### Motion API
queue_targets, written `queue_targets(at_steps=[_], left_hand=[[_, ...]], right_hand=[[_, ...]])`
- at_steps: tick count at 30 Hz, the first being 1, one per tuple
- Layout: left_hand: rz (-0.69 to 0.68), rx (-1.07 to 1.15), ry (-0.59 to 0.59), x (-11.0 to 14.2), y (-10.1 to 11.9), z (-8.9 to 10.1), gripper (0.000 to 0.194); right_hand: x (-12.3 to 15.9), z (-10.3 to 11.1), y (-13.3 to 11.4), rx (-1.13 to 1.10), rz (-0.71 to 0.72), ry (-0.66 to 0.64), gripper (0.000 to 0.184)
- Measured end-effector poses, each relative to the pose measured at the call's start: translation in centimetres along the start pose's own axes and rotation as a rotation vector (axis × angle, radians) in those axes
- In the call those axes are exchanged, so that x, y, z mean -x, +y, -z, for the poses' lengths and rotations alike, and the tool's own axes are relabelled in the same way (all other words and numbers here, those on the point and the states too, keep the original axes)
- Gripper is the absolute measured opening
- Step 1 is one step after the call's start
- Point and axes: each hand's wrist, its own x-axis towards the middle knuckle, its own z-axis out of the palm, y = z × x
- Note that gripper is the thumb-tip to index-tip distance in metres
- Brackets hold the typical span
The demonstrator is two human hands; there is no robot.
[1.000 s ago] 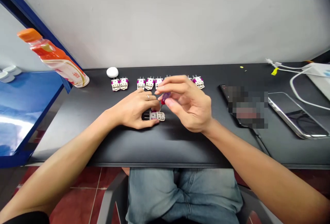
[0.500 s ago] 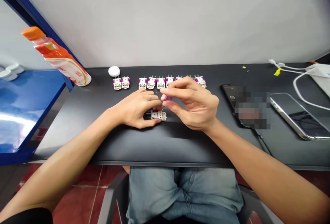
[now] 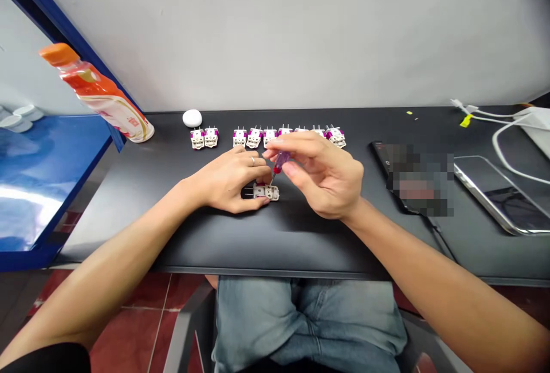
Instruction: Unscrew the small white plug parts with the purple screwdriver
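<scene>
My left hand, a ring on one finger, presses a small white plug part flat on the black desk, fingers closed around it. My right hand pinches a small screwdriver with a purple and red handle, its tip pointing down onto the plug part. Behind the hands, a row of several white and magenta plug parts lines the desk's far side.
An orange drink bottle leans at the back left beside a blue shelf. A white oval object lies behind the row. Two phones and white cables lie on the right.
My right hand's fingers have shifted on the screwdriver handle, as in twisting it; the handle now shows more. My left hand and the plug part stay in place.
</scene>
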Motion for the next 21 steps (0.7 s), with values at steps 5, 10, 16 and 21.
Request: queue_targets(at_steps=[5,10,16,21], left_hand=[[0.008,-0.012,-0.001,-0.01,0.05,-0.02,0.027],[-0.003,0.01,-0.006,-0.01,0.08,-0.01,0.028],[0.014,0.015,-0.013,-0.03,0.1,0.12,0.028],[0.023,0.03,-0.013,-0.05,0.11,0.07,0.027]], right_hand=[[-0.01,-0.02,0.0,0.047,0.072,0.035,0.057],[-0.04,-0.01,-0.04,0.009,0.003,0.01,0.052],[0.01,0.08,-0.17,0.019,-0.004,0.041,0.054],[-0.03,0.06,-0.29,0.001,-0.016,0.036,0.05]])
